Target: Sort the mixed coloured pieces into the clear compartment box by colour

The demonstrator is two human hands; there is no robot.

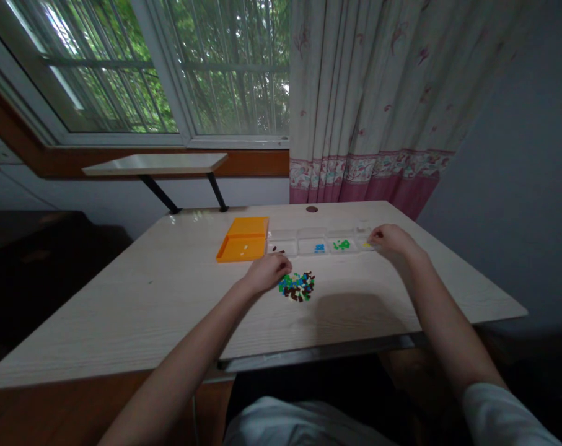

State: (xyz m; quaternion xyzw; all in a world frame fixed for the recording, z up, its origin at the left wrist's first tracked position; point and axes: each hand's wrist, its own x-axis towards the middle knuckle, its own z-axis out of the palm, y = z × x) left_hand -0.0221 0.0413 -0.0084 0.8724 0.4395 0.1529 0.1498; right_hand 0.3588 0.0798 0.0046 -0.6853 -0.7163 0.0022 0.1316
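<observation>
Bare tabletop (160, 297) stretches left of the left hand (281, 266) and on the near side of the pile of small pieces (299, 287), leaving room to pass low. The pile lies just beside that hand. Beyond it, the open orange box (248, 227) and the row of clear boxes (305, 248) form a low barrier, the right hand (376, 238) at its right end. Back left, the raised shelf (155, 163) and its dark legs (160, 194) obstruct.

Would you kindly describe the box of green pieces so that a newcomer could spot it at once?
On the pale wood-grain desk, find the open orange case. Follow the row of clear boxes running right from it, almost to the end. The target box alone holds only green pieces; its neighbours show blue pieces and yellow pieces.
</observation>
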